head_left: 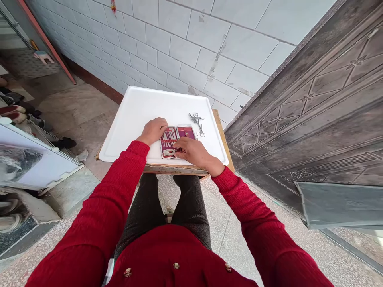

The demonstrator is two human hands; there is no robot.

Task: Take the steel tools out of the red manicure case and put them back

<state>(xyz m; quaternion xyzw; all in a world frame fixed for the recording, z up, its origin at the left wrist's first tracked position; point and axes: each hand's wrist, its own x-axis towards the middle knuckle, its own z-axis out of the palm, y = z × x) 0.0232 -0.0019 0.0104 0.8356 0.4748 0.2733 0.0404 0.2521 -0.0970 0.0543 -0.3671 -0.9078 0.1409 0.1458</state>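
An open manicure case (186,132) with a dark red lining lies on a white tray (143,105). Slim metal grooming tools (169,137) sit in a row in its left half, with nail clippers (169,152) near the bottom edge. My left hand (154,130) is curled at the case's upper left corner, its fingertips closed on the edge. Over the lower right of the tool side, my right hand (194,150) has its thumb and fingers bent together at the clippers; whatever is between them is hidden. Several loose metal tools, small scissors (200,131) among them, lie right of the case.
The tray rests on a wooden table (220,123) against a tiled wall (179,40). A dark patterned metal door (299,103) stands close on the right. To the left are a rack with shoes (16,113) and a white panel (32,155).
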